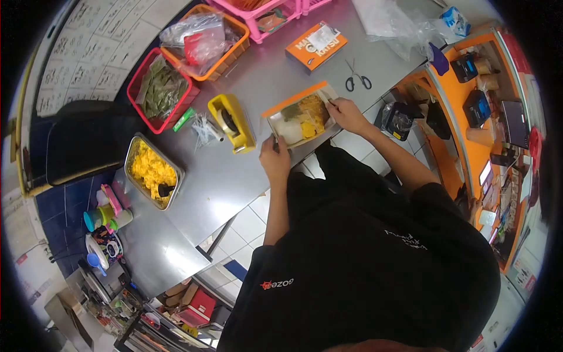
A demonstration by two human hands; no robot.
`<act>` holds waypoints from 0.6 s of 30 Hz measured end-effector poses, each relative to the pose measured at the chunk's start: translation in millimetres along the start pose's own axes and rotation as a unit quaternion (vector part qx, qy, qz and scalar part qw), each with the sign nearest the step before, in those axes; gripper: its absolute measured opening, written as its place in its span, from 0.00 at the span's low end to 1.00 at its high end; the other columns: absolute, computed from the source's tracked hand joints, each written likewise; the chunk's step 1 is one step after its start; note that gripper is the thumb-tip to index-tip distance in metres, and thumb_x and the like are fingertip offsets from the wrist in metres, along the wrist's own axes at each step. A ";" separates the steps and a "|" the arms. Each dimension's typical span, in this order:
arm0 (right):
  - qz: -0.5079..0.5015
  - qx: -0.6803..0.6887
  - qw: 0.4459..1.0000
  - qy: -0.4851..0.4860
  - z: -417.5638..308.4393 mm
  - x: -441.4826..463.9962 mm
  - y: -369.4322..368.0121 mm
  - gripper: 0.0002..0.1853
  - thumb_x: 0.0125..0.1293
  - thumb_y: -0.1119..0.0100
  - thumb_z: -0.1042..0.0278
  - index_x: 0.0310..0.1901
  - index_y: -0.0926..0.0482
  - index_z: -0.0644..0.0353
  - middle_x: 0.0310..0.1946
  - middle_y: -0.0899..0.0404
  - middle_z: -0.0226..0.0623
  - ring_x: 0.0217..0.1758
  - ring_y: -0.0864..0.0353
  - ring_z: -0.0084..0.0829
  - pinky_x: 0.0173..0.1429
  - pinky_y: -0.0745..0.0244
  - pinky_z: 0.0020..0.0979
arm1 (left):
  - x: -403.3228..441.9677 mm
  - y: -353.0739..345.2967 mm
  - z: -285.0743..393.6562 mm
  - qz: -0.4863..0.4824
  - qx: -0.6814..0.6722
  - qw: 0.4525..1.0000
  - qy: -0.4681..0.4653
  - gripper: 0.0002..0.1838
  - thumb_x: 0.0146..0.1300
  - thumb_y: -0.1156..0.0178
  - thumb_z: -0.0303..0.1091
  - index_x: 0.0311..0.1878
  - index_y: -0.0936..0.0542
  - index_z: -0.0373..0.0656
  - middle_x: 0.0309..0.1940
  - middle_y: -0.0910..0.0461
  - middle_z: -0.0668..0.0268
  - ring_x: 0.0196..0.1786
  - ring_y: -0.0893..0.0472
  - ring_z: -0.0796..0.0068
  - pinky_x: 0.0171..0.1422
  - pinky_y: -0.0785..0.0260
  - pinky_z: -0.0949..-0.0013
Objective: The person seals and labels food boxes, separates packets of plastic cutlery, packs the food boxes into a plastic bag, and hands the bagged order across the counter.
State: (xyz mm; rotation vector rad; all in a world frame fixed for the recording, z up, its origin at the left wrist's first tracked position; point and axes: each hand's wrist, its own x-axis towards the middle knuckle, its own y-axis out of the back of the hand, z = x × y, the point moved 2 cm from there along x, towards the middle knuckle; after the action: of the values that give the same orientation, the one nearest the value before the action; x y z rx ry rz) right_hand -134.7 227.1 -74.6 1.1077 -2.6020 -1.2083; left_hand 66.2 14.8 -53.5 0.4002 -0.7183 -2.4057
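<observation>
An open paper food box (293, 100) with an orange edge is at the front edge of the steel table, between my two hands. White rice (287, 130), yellow egg (308, 128) and a browned food portion (315, 109) show inside it. My left hand (274, 154) grips the box's lower left corner, thumb against the wall. On the opposite end, my right hand (347, 115) pinches the right side. Just left of the box stands a yellow tape dispenser (239, 138). Fingers beneath the box are hidden.
A metal pan of scrambled egg (177, 193) sits left on the steel table (211, 182). Behind are a red basket (158, 126) of leafy greens, an orange basket (218, 71) with plastic bags, a closed orange box (302, 57) and black-handled scissors (358, 82).
</observation>
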 end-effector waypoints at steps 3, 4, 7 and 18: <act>0.161 0.091 0.983 -0.019 -7.4 5.5 25.3 0.22 0.75 0.38 0.60 0.64 0.21 0.67 0.57 0.19 0.56 0.51 0.16 0.56 0.56 0.20 0.49 | 26.4 -4.7 25.3 0.054 -0.056 0.995 0.067 0.19 0.74 0.35 0.34 0.62 0.19 0.33 0.48 0.13 0.49 0.46 0.14 0.47 0.55 0.22 0.52; 0.163 0.095 0.982 -0.017 -18.1 9.5 39.4 0.22 0.75 0.38 0.60 0.64 0.21 0.67 0.57 0.19 0.56 0.51 0.16 0.56 0.56 0.20 0.49 | 35.2 -2.2 32.0 0.144 -0.027 0.989 -0.010 0.20 0.74 0.35 0.33 0.64 0.20 0.34 0.49 0.14 0.51 0.48 0.14 0.49 0.56 0.22 0.53; 0.182 0.083 0.978 -0.054 -29.9 15.5 73.8 0.30 0.74 0.36 0.62 0.75 0.29 0.57 0.62 0.20 0.49 0.52 0.16 0.49 0.58 0.19 0.46 | 50.0 16.0 65.3 0.188 0.018 0.976 -0.106 0.21 0.73 0.35 0.30 0.67 0.21 0.35 0.52 0.15 0.51 0.52 0.14 0.51 0.56 0.22 0.54; 0.097 0.051 0.987 0.120 -28.0 -13.4 45.6 0.27 0.72 0.43 0.79 0.72 0.26 0.55 0.59 0.16 0.48 0.57 0.15 0.55 0.60 0.17 0.48 | 33.0 -3.0 40.6 -0.018 -0.021 0.993 -0.114 0.24 0.73 0.45 0.16 0.70 0.26 0.38 0.57 0.16 0.44 0.62 0.14 0.48 0.68 0.21 0.53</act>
State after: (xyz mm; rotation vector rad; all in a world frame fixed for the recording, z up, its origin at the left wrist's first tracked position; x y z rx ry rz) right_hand -141.9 237.4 -20.8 0.9217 -2.5385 -0.8553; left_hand 21.6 12.8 -26.1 0.1230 -0.7628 -2.5212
